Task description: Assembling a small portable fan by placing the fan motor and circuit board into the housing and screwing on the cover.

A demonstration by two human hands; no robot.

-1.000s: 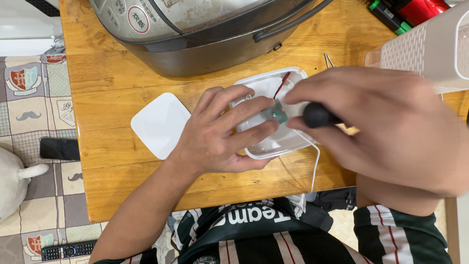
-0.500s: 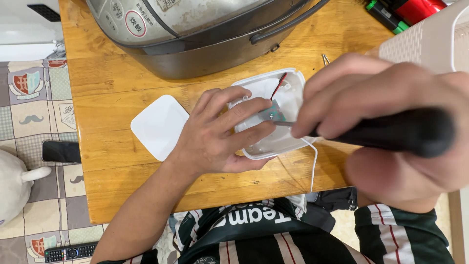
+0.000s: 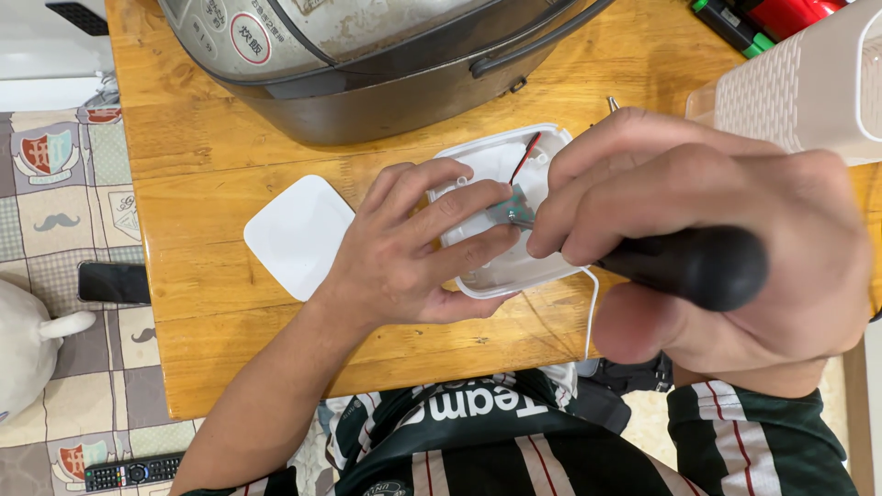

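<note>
An opened white plastic casing (image 3: 496, 165) lies on the wooden table (image 3: 211, 165), with a small green circuit board (image 3: 511, 208) and red and black wires (image 3: 525, 154) inside. My left hand (image 3: 413, 248) rests on the casing, its fingers pressing beside the board. My right hand (image 3: 707, 230), close to the camera, grips a black-handled screwdriver (image 3: 694, 266) whose tip meets the board. A thin white cable (image 3: 591, 308) runs from the casing toward the table's near edge.
The casing's flat white square cover (image 3: 296, 234) lies left of my left hand. A large grey rice cooker (image 3: 386, 55) stands at the back. A white textured container (image 3: 799, 83) is at the right, with red and green items (image 3: 753, 16) behind. On the floor lie a phone (image 3: 112, 283) and a remote (image 3: 129, 472).
My right hand has risen toward the camera with the screwdriver, tilting the handle up, while the tip stays at the board. My left hand keeps its hold on the casing.
</note>
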